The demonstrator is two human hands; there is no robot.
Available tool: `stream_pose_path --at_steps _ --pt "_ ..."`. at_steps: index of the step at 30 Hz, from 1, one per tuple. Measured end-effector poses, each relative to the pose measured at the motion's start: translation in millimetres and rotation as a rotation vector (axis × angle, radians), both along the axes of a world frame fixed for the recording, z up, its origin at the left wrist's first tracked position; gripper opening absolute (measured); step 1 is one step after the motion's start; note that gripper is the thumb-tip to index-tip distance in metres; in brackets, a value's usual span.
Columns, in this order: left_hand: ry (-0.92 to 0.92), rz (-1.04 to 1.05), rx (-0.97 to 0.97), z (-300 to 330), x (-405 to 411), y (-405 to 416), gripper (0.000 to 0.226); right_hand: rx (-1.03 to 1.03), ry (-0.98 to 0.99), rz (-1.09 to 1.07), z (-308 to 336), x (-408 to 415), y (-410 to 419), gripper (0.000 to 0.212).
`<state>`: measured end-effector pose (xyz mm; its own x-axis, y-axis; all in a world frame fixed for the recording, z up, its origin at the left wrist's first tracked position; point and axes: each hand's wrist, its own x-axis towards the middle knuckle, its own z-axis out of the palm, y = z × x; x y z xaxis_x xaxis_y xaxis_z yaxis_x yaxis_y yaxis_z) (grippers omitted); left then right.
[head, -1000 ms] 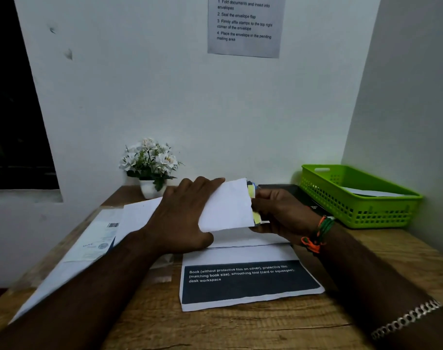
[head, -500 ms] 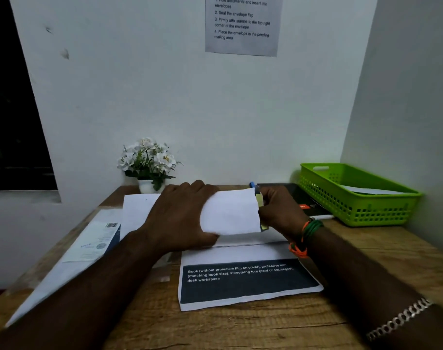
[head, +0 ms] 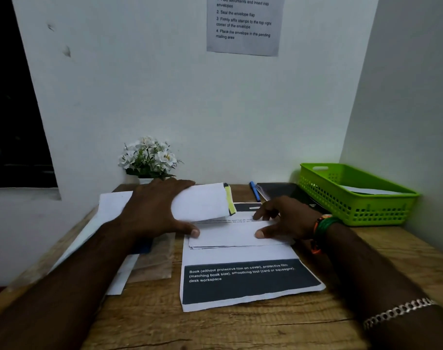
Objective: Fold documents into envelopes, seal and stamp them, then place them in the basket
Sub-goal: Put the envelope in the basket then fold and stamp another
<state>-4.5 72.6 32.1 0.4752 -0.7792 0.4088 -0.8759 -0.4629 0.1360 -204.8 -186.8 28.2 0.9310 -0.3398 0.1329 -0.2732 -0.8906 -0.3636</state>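
Left hand (head: pixel 154 213) with fingers curled in a grip, right hand (head: pixel 283 218) spread, fingers downward.

We see a dim, cool-toned room, lit softly from above with no hard shadows. The window (head: pixel 10 97) at nine o'clock is black. Wide-angle bending tilts the walls outward toward the edges. The green basket (head: pixel 354 195) at three o'clock looks saturated; the forearms at six o'clock blur darkly.
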Motion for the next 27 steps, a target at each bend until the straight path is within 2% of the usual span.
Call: stream_pose_path --at_steps 3,5,8,11,14,20,27 --pt "0.000 0.004 -0.028 -1 0 -1 0.120 0.051 -0.035 0.031 -3 1 -4 0.022" --pt "-0.019 0.011 -0.052 -1 0 -1 0.118 0.161 -0.119 0.045 -3 -1 -9 0.013" --pt "-0.023 0.015 -0.091 -2 2 1 0.117 0.360 -0.267 0.026 5 -11 -20 0.014" --pt "-0.047 0.020 -0.104 -2 6 2 0.119 0.436 -0.467 -0.073 14 -23 -29 0.008" --pt "-0.062 0.022 -0.130 -2 7 3 0.118 0.503 -0.695 -0.190 23 -30 -33 0.016" --pt "-0.068 0.020 -0.126 -2 8 3 0.118 0.612 -0.658 -0.141 32 -37 -20 0.005" --pt "-0.079 0.038 -0.106 -3 13 2 0.121 0.525 -0.617 -0.144 30 -36 -22 0.004"
